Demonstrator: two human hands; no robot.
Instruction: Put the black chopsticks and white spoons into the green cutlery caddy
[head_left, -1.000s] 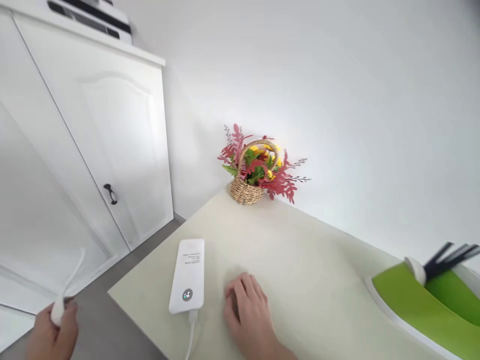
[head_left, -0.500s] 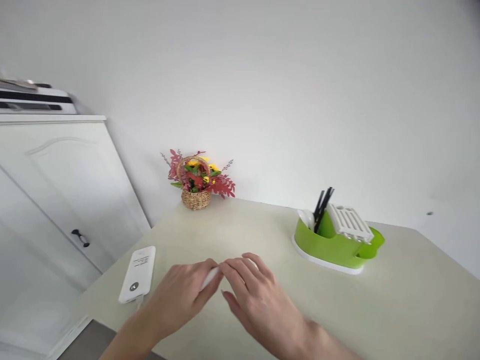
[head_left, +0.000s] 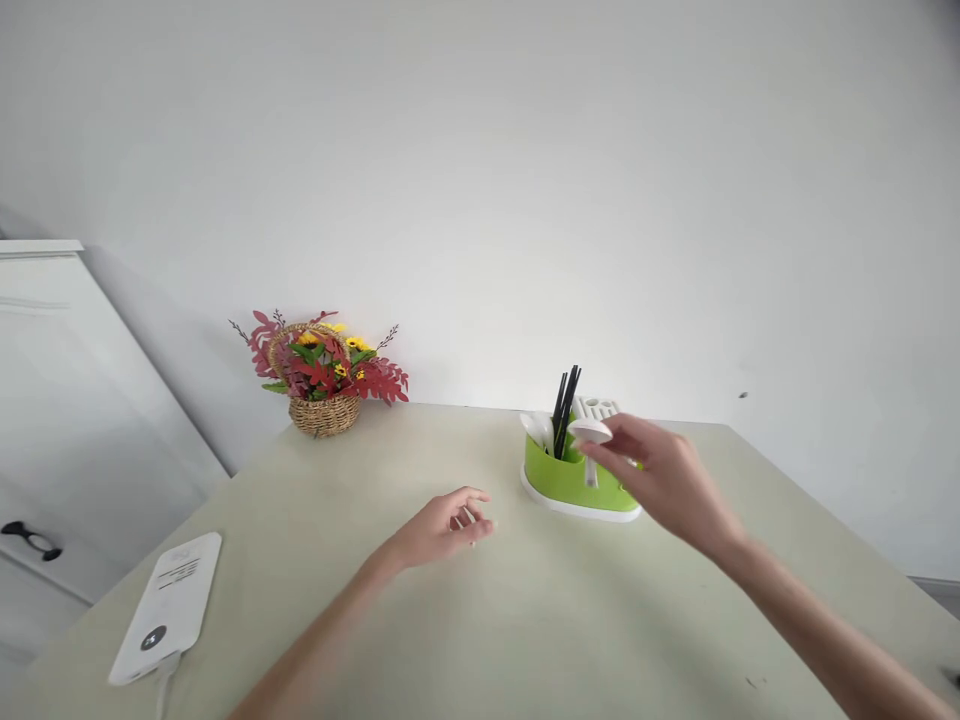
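Observation:
My right hand point(head_left: 660, 470) pinches a white spoon point(head_left: 590, 432) between thumb and fingers. The spoon's bowl is at the top and its short handle points down, in front of the green utensil holder point(head_left: 574, 482). Inside the holder, white spoons point(head_left: 538, 430) and black chopsticks point(head_left: 567, 410) stand upright on the left. A white slotted piece point(head_left: 596, 406) sits at its right, partly hidden behind my right hand. My left hand point(head_left: 442, 525) is over the table left of the holder, holding nothing, with its fingers loosely curled and apart from the thumb.
On the pale table point(head_left: 360, 640), a wicker basket of artificial flowers point(head_left: 324, 412) stands at the back left against the wall. A white power bank point(head_left: 169, 605) with a cable point(head_left: 166, 680) lies at the front left. A white cabinet point(head_left: 82, 400) borders the left side.
The white spoon has passed from my left hand to my right, which has moved right and up to the holder. My left hand has let go. The view has turned right.

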